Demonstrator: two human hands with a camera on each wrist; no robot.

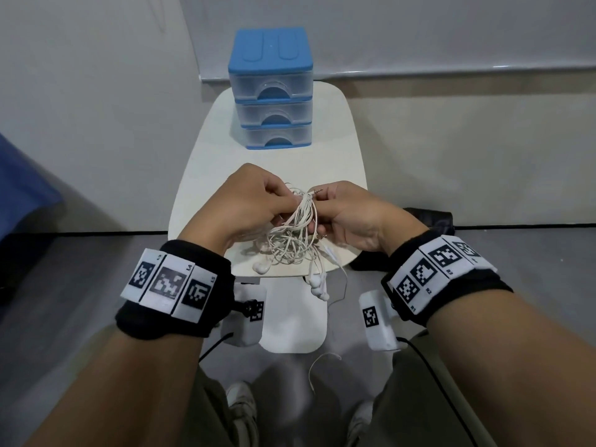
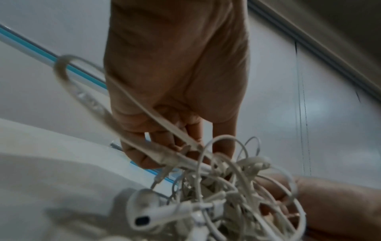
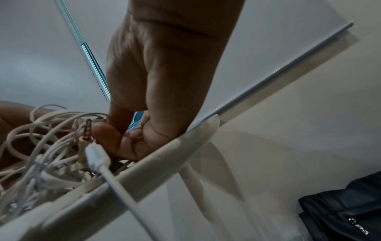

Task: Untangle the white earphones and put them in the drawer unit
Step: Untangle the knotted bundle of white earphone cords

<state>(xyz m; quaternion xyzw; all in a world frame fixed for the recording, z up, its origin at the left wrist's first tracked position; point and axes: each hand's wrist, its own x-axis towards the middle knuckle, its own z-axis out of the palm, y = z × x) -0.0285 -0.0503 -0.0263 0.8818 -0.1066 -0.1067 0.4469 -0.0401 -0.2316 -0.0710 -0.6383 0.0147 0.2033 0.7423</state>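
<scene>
A tangled bundle of white earphones (image 1: 295, 235) hangs between both hands above the near edge of the cream table (image 1: 338, 156). My left hand (image 1: 254, 201) grips the cords from the left; in the left wrist view its fingers (image 2: 164, 143) curl round the strands, with an earbud (image 2: 144, 210) below. My right hand (image 1: 342, 211) pinches the bundle by the jack plug (image 3: 87, 128). Several earbuds (image 1: 317, 285) dangle over the table edge. The blue drawer unit (image 1: 271, 88), with its three clear drawers closed, stands at the table's far end.
A black bag (image 1: 429, 221) lies on the floor right of the table, also seen in the right wrist view as the black bag (image 3: 342, 210). A loose white cord (image 1: 317, 366) hangs below the table toward my legs. A blue object (image 1: 22, 191) sits at the far left.
</scene>
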